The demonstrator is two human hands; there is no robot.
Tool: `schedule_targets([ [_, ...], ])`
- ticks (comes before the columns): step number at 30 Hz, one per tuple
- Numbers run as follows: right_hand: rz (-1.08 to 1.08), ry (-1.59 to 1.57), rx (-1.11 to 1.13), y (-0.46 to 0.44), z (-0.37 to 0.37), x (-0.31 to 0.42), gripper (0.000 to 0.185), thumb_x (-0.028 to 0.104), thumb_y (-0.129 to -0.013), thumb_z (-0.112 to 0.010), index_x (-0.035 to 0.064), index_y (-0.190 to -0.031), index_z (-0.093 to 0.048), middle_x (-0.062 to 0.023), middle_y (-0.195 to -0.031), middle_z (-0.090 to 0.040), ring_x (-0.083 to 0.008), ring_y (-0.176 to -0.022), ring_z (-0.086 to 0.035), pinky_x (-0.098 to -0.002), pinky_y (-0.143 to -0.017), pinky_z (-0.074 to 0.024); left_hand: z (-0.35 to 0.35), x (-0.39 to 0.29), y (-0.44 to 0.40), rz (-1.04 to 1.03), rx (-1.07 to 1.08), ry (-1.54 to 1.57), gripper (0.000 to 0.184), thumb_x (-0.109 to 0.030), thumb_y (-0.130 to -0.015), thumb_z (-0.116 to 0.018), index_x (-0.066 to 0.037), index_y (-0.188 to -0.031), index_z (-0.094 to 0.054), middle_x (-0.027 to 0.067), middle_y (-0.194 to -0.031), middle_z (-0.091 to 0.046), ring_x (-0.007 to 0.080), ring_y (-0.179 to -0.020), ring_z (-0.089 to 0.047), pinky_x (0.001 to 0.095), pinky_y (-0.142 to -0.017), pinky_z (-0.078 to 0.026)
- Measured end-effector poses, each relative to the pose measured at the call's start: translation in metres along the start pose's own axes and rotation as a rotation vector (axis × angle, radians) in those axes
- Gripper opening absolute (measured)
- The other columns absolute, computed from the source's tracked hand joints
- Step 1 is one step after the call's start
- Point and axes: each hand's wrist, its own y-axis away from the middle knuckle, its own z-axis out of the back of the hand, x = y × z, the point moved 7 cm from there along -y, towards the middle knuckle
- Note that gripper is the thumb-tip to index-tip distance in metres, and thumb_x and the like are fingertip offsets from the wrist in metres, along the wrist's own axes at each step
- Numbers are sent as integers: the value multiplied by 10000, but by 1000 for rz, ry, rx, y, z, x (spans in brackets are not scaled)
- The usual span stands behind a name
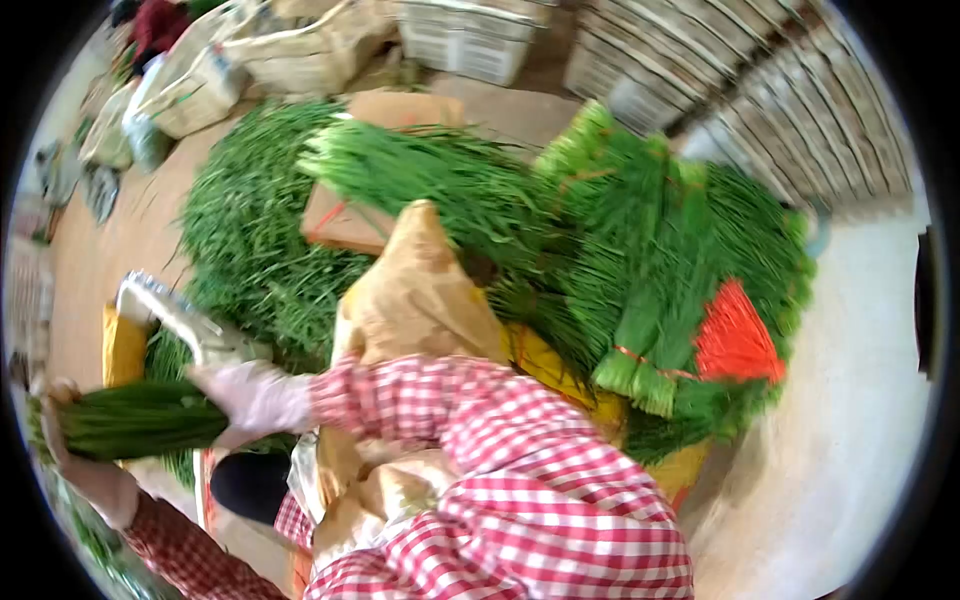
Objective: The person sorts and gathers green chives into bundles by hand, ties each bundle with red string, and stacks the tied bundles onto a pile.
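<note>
At the far left, a bunch of long green chives (145,418) lies sideways between my two hands. My left hand (85,455) is wrapped round its outer end, close to the edge of the view. Reaching across from the right in a red-and-white checked sleeve, my gloved right hand (250,400) closes on the inner end, with thumb and fingers on either side of the leaves. Just above that hand is a whitish metal-looking bar (175,312). Some loose greens (168,355) show behind the bunch.
A loose heap of greens (260,240) lies ahead, beside untied chives (430,180) on a cardboard box (345,220). Tied bundles (650,270) are piled at the right, with red ties (738,335) on them. Stacked crates (800,120) and woven bags (300,50) stand behind.
</note>
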Motion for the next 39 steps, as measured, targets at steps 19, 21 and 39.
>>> schedule_targets([
  [19, -801, -409, 108, 156, 17, -61, 422, 144, -893, -590, -32, -1259, -473, -84, -1154, -580, -138, -1055, -550, -277, -914, -437, 36, 28, -55, -1029, 170, -1204, 247, -107, -723, -702, -71, -944, -600, 116, -837, -620, 304, -752, -603, 384, -680, -493],
  [21, -729, -497, 90, 156, 17, -39, 454, 163, -888, -598, -34, -1274, -459, -94, -1180, -571, -146, -1062, -548, -288, -934, -424, 41, 97, -48, -929, 280, -1108, 254, -48, -728, -684, -61, -965, -593, 137, -921, -623, 325, -839, -600, 411, -761, -478],
  [39, -846, -46, -538, 257, 129, -123, 297, 177, -881, -613, -23, -1098, -578, -66, -961, -648, -117, -854, -608, -262, -770, -494, -31, 169, 28, -162, 1063, -1438, 818, -275, -574, -806, -100, -1299, -470, 170, -1263, -526, 359, -1180, -472, 502, -970, -345],
])
